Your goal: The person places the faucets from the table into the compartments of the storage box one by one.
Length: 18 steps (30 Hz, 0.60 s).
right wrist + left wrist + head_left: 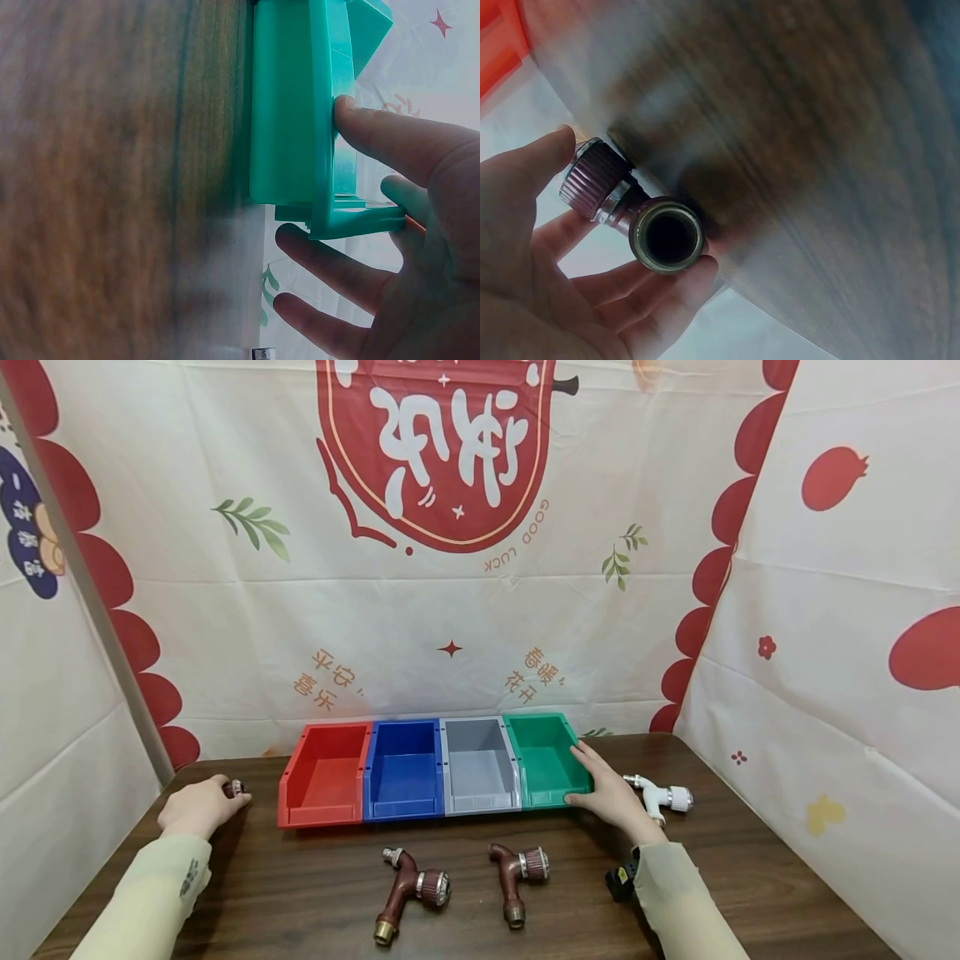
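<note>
At the table's left side my left hand (197, 807) grips a dark red faucet (596, 178). Its ribbed knob lies by the thumb, and the round open pipe end faces the left wrist camera. Most of this faucet is hidden by the hand in the head view. My right hand (611, 793) holds the front right corner of the green bin (551, 777). In the right wrist view, the thumb touches the bin's front lip, while the other fingers spread around its side wall. The gray bin (482, 768), blue bin (405, 772) and red bin (326, 781) adjoin it in a row.
Two dark red faucets, a left one (405, 889) and a right one (513, 881), lie in front of the bins. A white faucet (660, 797) lies beyond my right hand. A black object (619, 882) sits beside the right sleeve. Printed cloth (450, 610) hangs behind the table.
</note>
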Tool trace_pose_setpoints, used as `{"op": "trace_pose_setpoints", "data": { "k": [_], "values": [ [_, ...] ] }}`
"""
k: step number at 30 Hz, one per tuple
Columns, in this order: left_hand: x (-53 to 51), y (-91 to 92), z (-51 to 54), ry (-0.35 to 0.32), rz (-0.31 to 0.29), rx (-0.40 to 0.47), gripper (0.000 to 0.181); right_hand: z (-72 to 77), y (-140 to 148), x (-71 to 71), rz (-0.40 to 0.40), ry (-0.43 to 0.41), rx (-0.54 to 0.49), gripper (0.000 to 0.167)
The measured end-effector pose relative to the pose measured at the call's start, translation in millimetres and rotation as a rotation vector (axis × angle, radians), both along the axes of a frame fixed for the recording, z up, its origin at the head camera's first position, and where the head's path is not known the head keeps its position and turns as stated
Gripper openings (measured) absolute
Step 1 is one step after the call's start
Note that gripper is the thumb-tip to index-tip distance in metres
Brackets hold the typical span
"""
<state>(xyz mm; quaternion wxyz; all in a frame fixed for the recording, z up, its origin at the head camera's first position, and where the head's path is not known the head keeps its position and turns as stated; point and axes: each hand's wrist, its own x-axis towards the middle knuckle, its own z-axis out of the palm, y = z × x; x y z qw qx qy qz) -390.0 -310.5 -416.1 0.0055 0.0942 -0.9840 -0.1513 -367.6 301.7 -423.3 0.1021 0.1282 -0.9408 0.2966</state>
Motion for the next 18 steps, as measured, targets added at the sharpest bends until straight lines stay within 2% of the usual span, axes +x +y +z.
{"op": "trace_pose_setpoints", "data": {
  "k": [11,18],
  "values": [
    [0.2,-0.2,-0.8,0.006,-0.003,-0.021,0.062,-2.0,0.4,-0.2,0.007,0.002,-0.011,0.082],
    [-1.1,-2.1,-2.6,0.021,-0.013,-0.006,0.059,-1.0,0.8,-1.5,0.0,0.005,0.0,0.082]
  ]
}}
